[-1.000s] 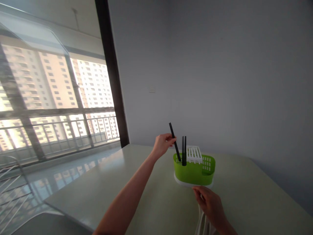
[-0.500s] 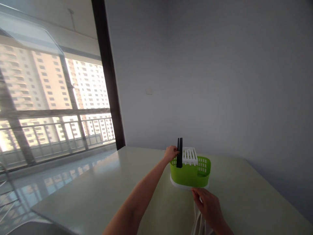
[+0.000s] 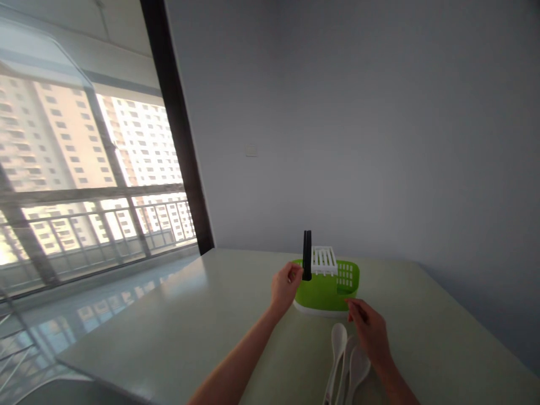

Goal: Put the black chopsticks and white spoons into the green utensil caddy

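Observation:
A green plastic basket [image 3: 323, 293] with a white base stands on the table, and a white slatted rack [image 3: 323, 260] sits across its top. Two black upright bars, like a basket handle [image 3: 307, 256], rise at its left part. My left hand [image 3: 286, 286] is at the basket's left front, thumb and finger pinched against the near black bar. Close to the basket's lower right front is my right hand [image 3: 370, 332], fingers curled into a pinch; whether anything is between the fingertips is hidden. White spoons [image 3: 338, 339] lie beside and partly under my right hand in view.
The pale table [image 3: 202, 320] reaches to the grey wall [image 3: 358, 140] behind the basket. On the left are a large window [image 3: 90, 169] and a railing. A chair back [image 3: 63, 391] shows at the lower left edge.
My left hand has come nearer to me, its fingertips lower along the black bar. My right hand has shifted right and forward, uncovering the spoons. The two bars now look closer together.

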The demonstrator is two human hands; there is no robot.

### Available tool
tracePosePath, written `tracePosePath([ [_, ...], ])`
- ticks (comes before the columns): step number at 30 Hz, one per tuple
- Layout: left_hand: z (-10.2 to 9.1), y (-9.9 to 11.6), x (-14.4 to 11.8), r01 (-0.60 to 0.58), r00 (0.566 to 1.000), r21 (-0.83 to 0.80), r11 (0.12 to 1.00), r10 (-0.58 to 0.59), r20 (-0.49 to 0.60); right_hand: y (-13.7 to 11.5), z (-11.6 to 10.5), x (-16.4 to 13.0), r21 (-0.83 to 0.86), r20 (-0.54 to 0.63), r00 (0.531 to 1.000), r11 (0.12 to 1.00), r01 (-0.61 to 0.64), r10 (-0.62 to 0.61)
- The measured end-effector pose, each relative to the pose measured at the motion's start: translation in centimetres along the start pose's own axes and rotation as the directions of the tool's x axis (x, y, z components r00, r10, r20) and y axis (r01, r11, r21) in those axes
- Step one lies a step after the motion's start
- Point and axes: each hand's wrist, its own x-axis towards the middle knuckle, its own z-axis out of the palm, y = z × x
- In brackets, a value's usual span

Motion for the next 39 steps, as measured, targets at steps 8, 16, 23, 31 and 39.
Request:
tracePosePath([
  [8,7.9,-1.7,-8.8,0.119,0.891,0.021,0.993,-0.116,0.438,0.4,-0.1,0.0,-0.009,0.018,0.999,0.999,-0.036,0.036],
  [16,8.4,-0.8,-7.9,0.061,0.828,0.192,0.98,-0.157,0.539,0.8,-0.1,-0.2,-0.047,0.062,0.998,0.999,-0.023,0.026],
  [23,-0.5,-0.7,-4.1,0.003,0.942,0.202,0.979,-0.071,0.329,0.3,0.3,-0.3,-0.021,0.061,0.998,0.999,-0.028,0.029],
  [31,-9.1,5.0,3.7,-0.102,0.958,0.293,0.951,0.174,-0.23,0.8,0.8,-0.5,-0.059,0.107,0.994,0.998,0.007,-0.001],
  [39,-3.4,2.4,8.2,-0.044,0.999,0.528,0.848,0.052,-0.001,1.3,0.7,-0.6,-0.083,0.114,0.993,0.997,-0.003,0.012],
])
